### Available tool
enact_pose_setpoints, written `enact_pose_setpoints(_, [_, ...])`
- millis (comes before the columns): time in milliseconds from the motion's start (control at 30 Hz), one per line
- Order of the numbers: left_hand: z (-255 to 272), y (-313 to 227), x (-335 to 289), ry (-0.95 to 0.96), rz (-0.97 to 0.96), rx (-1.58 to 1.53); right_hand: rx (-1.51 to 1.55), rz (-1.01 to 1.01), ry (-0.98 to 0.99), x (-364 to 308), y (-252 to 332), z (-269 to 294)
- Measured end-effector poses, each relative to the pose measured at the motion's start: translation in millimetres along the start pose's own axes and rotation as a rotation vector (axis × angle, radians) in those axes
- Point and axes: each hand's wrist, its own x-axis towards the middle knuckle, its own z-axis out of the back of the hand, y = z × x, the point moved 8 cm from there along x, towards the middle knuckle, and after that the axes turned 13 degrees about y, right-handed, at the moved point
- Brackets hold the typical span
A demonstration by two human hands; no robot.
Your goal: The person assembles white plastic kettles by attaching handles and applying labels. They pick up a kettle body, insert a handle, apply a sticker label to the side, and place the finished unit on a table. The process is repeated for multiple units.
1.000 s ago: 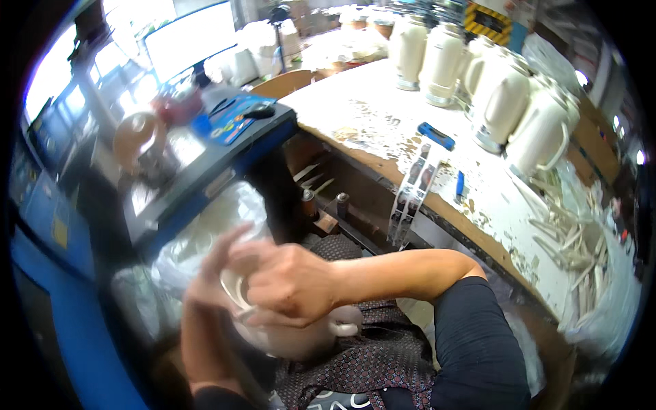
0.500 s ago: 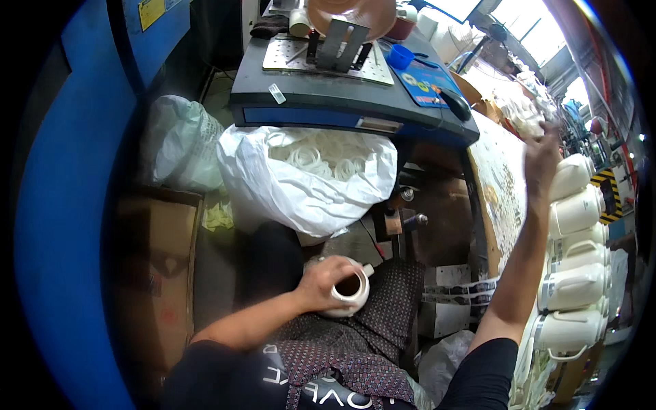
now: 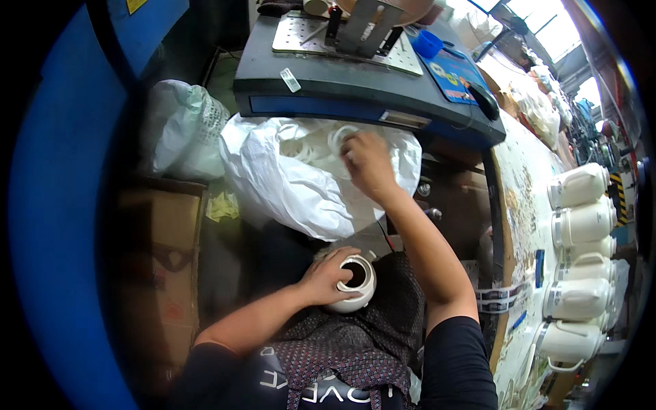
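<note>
A cream-white jug [image 3: 350, 305] with a round open mouth rests on my lap. My left hand [image 3: 325, 280] is closed around its neck, the thumb at the mouth's edge. My right hand [image 3: 370, 164] is over the mouth of a white woven sack [image 3: 290, 195] in front of me. Its fingers are closed at the edge of a translucent white ring [image 3: 335, 139]. More such rings [image 3: 296, 149] lie inside the sack, partly hidden by its folds and my hand.
Above the sack stands a dark desk [image 3: 314, 89] with a perforated metal plate [image 3: 301, 37], a blue cup [image 3: 428, 44] and a computer mouse [image 3: 484, 101]. Several white jugs [image 3: 581, 225] line the worn bench [image 3: 516, 205] on the right. A cardboard box [image 3: 171, 225] stands left.
My right hand has come from the far right bench to the sack and now has a ring at its fingers. The left hand still grips the jug. The view has shifted slightly.
</note>
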Motion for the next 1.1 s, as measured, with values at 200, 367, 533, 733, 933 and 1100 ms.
enact_pose_setpoints(200, [1.1,-14.6,-4.2,0.043,-0.126,-0.107,0.488,-0.418,-0.092,-170.6,-16.1,65.1])
enact_pose_setpoints(367, [-9.9,-70.3,14.9,0.04,-0.197,0.155,0.777,-0.447,-0.233,-172.7,-17.2,58.9])
enact_pose_setpoints(533, [-21.0,-123.8,17.8,0.127,-0.313,0.282,0.508,-0.275,-0.283,-66.7,-38.2,49.9])
enact_pose_setpoints(733, [3.2,-139.2,-26.7,-0.043,-0.269,0.238,0.481,-0.269,-0.362,-103.3,-36.4,63.4])
enact_pose_setpoints(933, [41.4,-189.4,-24.6,-0.249,-0.468,0.106,0.307,-0.529,0.174,-320.9,27.4,61.9])
enact_pose_setpoints(1100, [10.4,-198.0,14.9,-0.112,-0.454,0.056,0.269,-0.701,0.363,-402.3,40.9,20.2])
